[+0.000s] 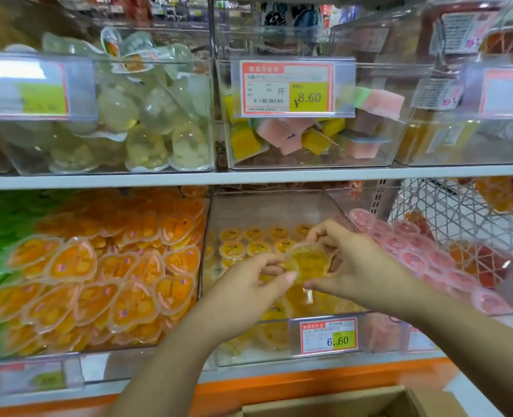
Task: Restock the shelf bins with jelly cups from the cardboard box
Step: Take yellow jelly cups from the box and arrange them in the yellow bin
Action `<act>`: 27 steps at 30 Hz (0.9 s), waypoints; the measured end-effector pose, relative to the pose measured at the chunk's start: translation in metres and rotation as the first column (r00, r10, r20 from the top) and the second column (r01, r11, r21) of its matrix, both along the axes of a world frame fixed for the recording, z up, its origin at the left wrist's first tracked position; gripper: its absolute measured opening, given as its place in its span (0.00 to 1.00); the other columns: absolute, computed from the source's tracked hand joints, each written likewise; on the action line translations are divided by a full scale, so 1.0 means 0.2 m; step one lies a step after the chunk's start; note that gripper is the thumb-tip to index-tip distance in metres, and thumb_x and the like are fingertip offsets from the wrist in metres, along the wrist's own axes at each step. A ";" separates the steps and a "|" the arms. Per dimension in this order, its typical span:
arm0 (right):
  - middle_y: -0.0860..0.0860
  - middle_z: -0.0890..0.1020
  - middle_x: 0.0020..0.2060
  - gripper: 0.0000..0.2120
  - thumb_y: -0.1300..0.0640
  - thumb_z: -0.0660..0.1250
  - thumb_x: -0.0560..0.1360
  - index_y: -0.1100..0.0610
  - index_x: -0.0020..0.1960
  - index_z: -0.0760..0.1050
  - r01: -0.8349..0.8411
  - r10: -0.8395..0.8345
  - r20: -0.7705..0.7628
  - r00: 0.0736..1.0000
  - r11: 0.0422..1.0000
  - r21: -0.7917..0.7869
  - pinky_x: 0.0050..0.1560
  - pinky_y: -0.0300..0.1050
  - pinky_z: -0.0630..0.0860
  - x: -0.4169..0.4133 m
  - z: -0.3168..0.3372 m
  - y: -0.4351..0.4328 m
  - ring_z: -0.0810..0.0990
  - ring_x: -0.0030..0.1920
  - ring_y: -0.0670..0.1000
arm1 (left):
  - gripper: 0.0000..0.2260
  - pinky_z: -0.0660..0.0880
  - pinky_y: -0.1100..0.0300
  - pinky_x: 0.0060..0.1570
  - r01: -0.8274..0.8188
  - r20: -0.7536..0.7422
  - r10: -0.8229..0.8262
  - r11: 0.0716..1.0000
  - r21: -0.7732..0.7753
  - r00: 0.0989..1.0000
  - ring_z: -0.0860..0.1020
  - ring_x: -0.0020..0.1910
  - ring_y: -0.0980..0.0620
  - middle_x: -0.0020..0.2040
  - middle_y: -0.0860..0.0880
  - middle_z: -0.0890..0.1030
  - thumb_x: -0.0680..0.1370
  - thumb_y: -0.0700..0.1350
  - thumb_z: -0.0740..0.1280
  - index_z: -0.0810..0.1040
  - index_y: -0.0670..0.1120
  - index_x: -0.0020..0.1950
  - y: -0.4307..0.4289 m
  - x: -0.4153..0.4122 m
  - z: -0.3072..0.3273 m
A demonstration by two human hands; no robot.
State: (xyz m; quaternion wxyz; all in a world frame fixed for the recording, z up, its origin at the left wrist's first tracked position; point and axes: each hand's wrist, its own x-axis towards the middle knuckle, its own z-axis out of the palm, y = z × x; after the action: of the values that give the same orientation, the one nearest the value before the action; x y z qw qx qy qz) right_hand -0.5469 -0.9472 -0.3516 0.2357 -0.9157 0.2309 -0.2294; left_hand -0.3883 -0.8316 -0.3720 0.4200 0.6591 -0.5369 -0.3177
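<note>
cardboard box (333, 403) below your grip: cut by bottom edge | jelly cup (307, 261) in your grip: rim partly covered, label unreadable | price tag (23, 88) far up-left: blurred

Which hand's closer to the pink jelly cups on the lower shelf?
Right. The right hand sits just left of the pink jelly cups, holding the yellow jelly cup; the left hand holds that cup's other side, farther left.

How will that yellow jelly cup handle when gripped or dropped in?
Probably slippery: the jelly cup looks like glossy, clear plastic. Likely light, since the left hand and right hand pinch it by fingertips. Its round body might roll among the cups in the bin.
</note>
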 end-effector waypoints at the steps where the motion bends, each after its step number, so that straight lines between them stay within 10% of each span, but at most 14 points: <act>1: 0.40 0.79 0.41 0.22 0.55 0.78 0.63 0.47 0.49 0.68 0.000 0.001 0.033 0.999 0.998 -0.056 0.38 0.39 0.72 0.01 -0.01 0.01 0.74 0.37 0.41 | 0.16 0.79 0.57 0.52 -0.008 -0.124 0.006 1.000 -0.018 0.992 0.81 0.48 0.59 0.54 0.58 0.77 0.78 0.52 0.63 0.70 0.52 0.66 0.01 -0.01 0.02; 5: 0.32 0.70 0.46 0.17 0.53 0.68 0.63 0.43 0.48 0.66 -0.030 0.059 0.084 0.995 0.950 -0.311 0.43 0.33 0.68 0.06 -0.04 0.05 0.67 0.45 0.35 | 0.16 0.80 0.57 0.50 -0.039 -0.449 0.013 0.998 -0.049 0.894 0.83 0.45 0.52 0.53 0.52 0.78 0.77 0.48 0.63 0.70 0.49 0.65 0.04 -0.04 0.07; 18: 0.42 0.73 0.54 0.18 0.52 0.72 0.69 0.44 0.57 0.73 -0.171 0.196 0.019 0.980 0.895 -0.411 0.55 0.33 0.68 0.03 -0.08 0.01 0.71 0.54 0.44 | 0.14 0.79 0.53 0.52 -0.130 -0.620 0.086 0.991 -0.027 0.780 0.82 0.50 0.49 0.58 0.45 0.79 0.72 0.47 0.69 0.77 0.47 0.56 0.05 -0.03 -0.02; 23: 0.49 0.80 0.52 0.23 0.43 0.67 0.67 0.49 0.60 0.77 0.091 -0.100 0.005 0.995 0.875 -0.475 0.55 0.56 0.74 -0.07 -0.07 -0.10 0.78 0.53 0.56 | 0.10 0.79 0.63 0.39 -0.371 -0.588 0.296 0.929 -0.008 0.753 0.81 0.46 0.55 0.54 0.47 0.79 0.78 0.33 0.63 0.75 0.48 0.50 -0.04 0.00 -0.05; 27: 0.58 0.79 0.56 0.23 0.60 0.77 0.65 0.58 0.59 0.79 0.304 -0.330 -0.036 0.943 0.902 -0.307 0.56 0.52 0.72 -0.17 -0.13 -0.19 0.78 0.55 0.63 | 0.13 0.78 0.61 0.43 -0.488 -0.598 0.465 0.862 0.138 0.653 0.78 0.53 0.50 0.59 0.44 0.77 0.77 0.30 0.62 0.73 0.45 0.56 -0.19 0.03 -0.08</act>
State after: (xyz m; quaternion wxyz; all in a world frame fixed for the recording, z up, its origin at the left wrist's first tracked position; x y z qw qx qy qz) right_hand -0.5808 -0.9843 -0.3776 0.0446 -0.8999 0.3498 -0.2566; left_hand -0.3830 -0.8703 -0.3884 0.6505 0.6296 -0.1848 -0.3825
